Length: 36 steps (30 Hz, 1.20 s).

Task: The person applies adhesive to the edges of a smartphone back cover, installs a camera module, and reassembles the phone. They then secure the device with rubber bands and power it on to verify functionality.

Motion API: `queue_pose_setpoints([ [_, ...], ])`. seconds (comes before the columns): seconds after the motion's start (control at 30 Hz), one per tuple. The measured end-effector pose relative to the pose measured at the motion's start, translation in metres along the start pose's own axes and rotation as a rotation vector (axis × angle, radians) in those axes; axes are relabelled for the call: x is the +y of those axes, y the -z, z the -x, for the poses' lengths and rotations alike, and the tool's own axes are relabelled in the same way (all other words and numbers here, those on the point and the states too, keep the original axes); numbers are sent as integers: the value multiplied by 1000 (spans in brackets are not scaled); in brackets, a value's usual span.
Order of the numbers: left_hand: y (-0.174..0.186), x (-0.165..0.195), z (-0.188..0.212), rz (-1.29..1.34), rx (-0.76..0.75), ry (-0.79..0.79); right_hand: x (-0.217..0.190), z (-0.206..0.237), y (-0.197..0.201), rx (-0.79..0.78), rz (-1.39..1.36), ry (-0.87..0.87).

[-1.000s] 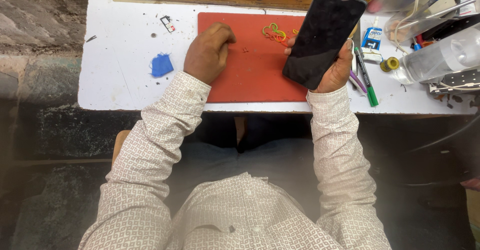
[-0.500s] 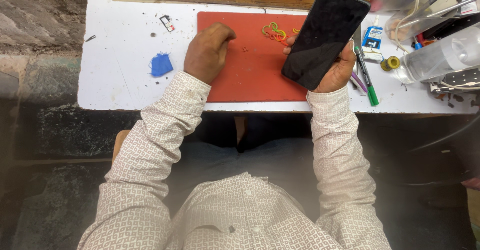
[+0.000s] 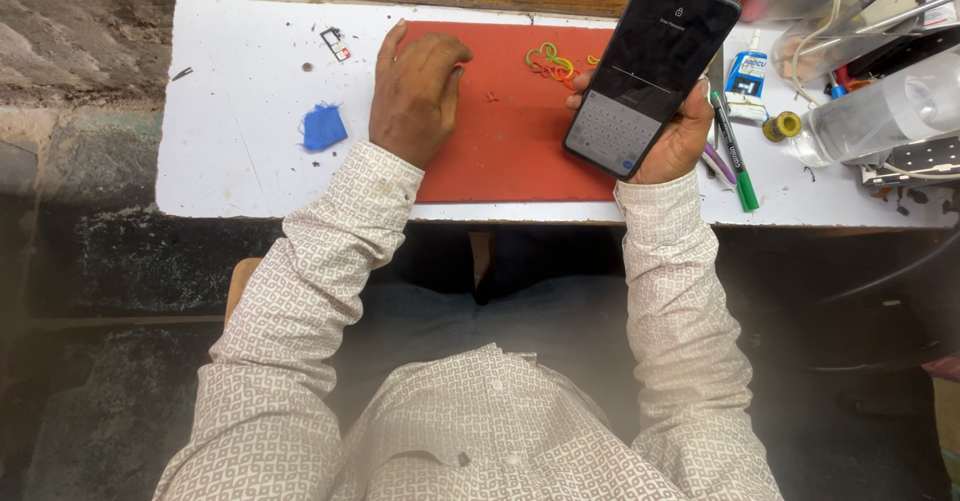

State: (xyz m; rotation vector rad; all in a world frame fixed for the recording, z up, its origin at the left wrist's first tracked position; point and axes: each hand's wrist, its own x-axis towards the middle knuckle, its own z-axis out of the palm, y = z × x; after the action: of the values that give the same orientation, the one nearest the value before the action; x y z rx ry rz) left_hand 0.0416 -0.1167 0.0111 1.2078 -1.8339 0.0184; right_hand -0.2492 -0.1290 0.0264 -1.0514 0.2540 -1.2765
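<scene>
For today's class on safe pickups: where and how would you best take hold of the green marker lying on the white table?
Grip the green marker around its mid-barrel, coming from above and its right side. It lies flat and slim, running roughly toward the table edge; the right hand holding the phone and a purple pen crowd its left.

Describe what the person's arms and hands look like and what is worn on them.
Both arms are covered by long sleeves of a pale shirt with a small brownish repeating pattern, ending in cuffs at the wrists. The left hand and right hand are bare: no gloves, and no rings or watch visible.
</scene>
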Motion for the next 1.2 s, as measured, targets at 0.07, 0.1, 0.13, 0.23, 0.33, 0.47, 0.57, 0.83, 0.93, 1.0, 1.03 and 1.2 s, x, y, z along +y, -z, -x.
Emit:
queue_pose_setpoints([
  [0.07,1,0,0,0,28,-31,0,0,0,-11,8,5],
  [0.1,2,1,-1,1,43,-47,0,0,0,-8,14,0],
  [0.13,2,1,-1,-13,69,-52,0,0,0,-4,19,-4],
  [0.23,5,4,-1,-40,135,-56,0,-1,3,4,6,-33],
  [0.33,6,3,-2,-36,177,-32,1,-1,7,3,-20,-55],
  [0.47,2,-5,-4,-5,228,19,2,-3,14,-4,-45,-25],
  [0.57,-3,-13,-3,144,257,79,2,-7,18,4,-16,2],
  [0.83,0,-14,-18,131,368,51,0,-17,13,33,-54,-34],
  [0.93,9,-2,-27,244,253,55,-3,-22,10,-15,-111,-74],
  [1.0,18,8,-29,299,168,60,-4,-26,7,-56,-166,-125],
  [1.03,23,12,-32,322,149,45,-5,-27,6,-80,-200,-156],
  [1.2,41,28,-47,527,35,29,-11,-29,-10,-182,-202,-257],
])
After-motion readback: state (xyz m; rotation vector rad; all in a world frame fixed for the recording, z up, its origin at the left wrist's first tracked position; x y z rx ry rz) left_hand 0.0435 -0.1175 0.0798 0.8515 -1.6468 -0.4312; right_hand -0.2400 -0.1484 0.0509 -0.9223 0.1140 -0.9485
